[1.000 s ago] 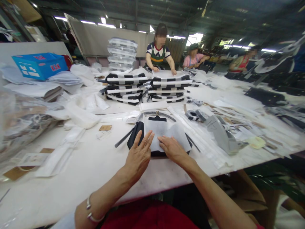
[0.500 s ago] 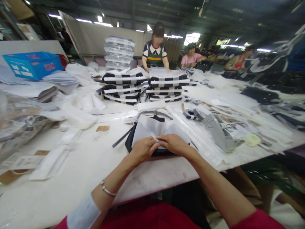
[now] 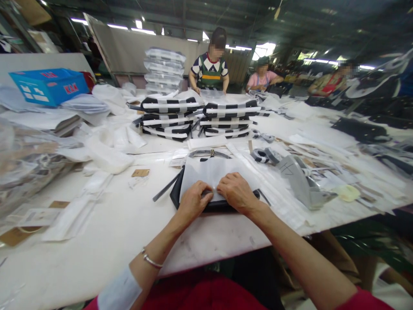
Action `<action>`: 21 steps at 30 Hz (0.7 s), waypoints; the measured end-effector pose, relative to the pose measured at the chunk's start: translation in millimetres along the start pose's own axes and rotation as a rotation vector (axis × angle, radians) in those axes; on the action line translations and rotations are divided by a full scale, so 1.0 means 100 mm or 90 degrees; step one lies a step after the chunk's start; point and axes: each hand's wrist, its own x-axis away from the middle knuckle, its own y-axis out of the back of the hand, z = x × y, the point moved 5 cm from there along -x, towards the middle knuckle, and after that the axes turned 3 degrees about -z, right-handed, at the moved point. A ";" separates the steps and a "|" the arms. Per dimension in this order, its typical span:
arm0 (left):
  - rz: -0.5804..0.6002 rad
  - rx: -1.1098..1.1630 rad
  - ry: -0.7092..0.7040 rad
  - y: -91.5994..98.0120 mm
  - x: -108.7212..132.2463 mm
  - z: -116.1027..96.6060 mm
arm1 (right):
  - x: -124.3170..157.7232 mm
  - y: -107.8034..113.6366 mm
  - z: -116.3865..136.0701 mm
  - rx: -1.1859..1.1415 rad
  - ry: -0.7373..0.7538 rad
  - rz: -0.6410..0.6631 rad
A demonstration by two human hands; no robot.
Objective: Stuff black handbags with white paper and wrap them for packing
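Note:
A black handbag (image 3: 176, 191) lies on the table in front of me, its strap with a gold buckle (image 3: 212, 153) curving at the far side. Over its upper face is a thin white sheet (image 3: 206, 170), possibly paper or foam. My left hand (image 3: 195, 198) has its fingers bent and closed at the sheet's near middle. Beside it, a small gap apart, my right hand (image 3: 235, 189) is closed on the same sheet with curled fingers. Their fingertips are partly hidden. To the left of the bag sticks out a dark strap end (image 3: 166, 187).
Stacked black bags with white wrapping (image 3: 169, 105) stand beyond, with a second stack (image 3: 229, 110) alongside. Rolls of tape (image 3: 260, 155) and a grey tape dispenser (image 3: 295, 176) lie to the right. A blue box (image 3: 48, 86) sits far left; a co-worker (image 3: 209, 69) stands opposite.
The sheet now lies flatter over the bag, covering more of the dark part near the buckle. My hands have moved slightly apart.

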 end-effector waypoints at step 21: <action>0.045 -0.145 -0.081 -0.10 0.08 -0.05 | 0.10 -0.17 -0.05 -0.157 -0.195 -0.010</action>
